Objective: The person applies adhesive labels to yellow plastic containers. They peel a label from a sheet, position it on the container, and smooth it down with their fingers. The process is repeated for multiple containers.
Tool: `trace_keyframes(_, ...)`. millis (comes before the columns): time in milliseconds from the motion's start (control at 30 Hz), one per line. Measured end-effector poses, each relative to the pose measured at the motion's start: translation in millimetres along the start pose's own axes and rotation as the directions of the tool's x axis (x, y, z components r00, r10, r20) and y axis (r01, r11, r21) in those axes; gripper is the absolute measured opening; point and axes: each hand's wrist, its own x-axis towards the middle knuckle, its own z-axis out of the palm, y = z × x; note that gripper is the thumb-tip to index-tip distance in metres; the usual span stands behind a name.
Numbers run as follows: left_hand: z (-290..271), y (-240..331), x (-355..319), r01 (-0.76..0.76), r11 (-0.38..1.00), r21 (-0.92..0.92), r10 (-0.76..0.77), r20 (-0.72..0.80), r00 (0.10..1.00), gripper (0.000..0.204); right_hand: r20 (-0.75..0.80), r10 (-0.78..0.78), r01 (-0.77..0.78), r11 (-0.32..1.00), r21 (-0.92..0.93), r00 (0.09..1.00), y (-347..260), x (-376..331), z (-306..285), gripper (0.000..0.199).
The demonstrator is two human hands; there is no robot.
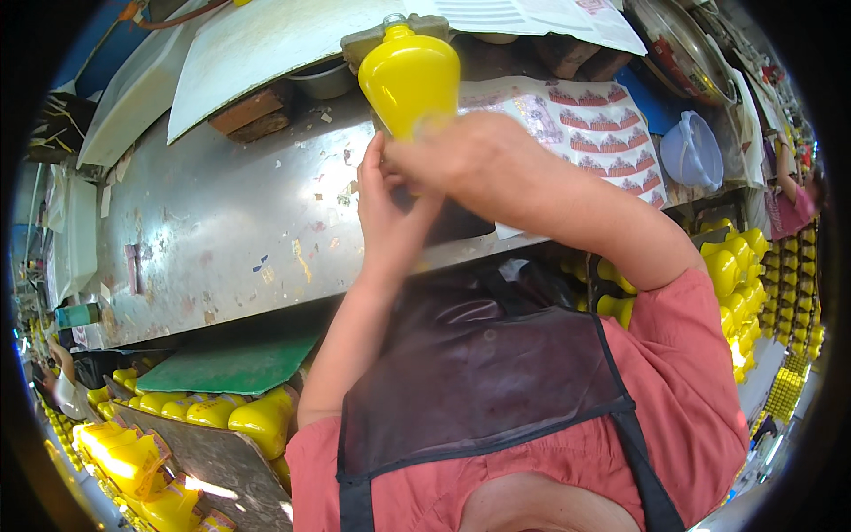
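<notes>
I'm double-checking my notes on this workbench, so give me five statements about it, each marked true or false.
1. The left hand and right hand are close together. True.
2. The bottle nearest them is red. False: the bottle is yellow.
3. The printed sheet lies left of both hands. False: the printed sheet is to their right.
4. The board at lower left is green. True.
5. The apron is white. False: the apron is dark.

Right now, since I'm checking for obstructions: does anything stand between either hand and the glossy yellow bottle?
Nothing visible does: in this view the right hand overlaps the lower end of the glossy yellow bottle, the left hand just below. Blur leaves contact unclear.
</notes>
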Motion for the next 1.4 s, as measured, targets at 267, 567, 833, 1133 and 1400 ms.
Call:
trace_keyframes(267, 1, 2, -1, 0.002, 0.994, -0.11, 0.0, 0.019, 1.0, 0.082, -0.16, 0.239, -0.242, 0.97, 0.002, 0.958, 2, -38, 1, 0.027)
trace_keyframes(567, -2, 12, 0, 0.095, 0.974, -0.208, -0.081, 0.073, 0.994, 0.081, -0.219, 0.352, -0.344, 0.936, 0.076, 0.91, 8, -50, 16, 0.031)
trace_keyframes(833, 3, 12, 4, 0.106, 0.987, -0.118, -0.101, 0.042, 0.994, 0.081, -0.12, 0.25, -0.239, 0.966, 0.102, 0.961, 3, -34, 2, 0.021)
trace_keyframes(1133, 7, -2, 1, -0.12, 0.992, 0.043, 0.122, -0.054, 0.991, 0.082, 0.122, -0.069, 0.079, 0.994, -0.077, 0.99, -5, 7, 4, 0.016)
trace_keyframes(1400, 3, -5, -2, -0.16, 0.987, 0.03, 0.161, -0.061, 0.985, 0.073, -0.059, 0.153, -0.161, 0.974, -0.161, 0.986, -6, -10, 0, 0.021)
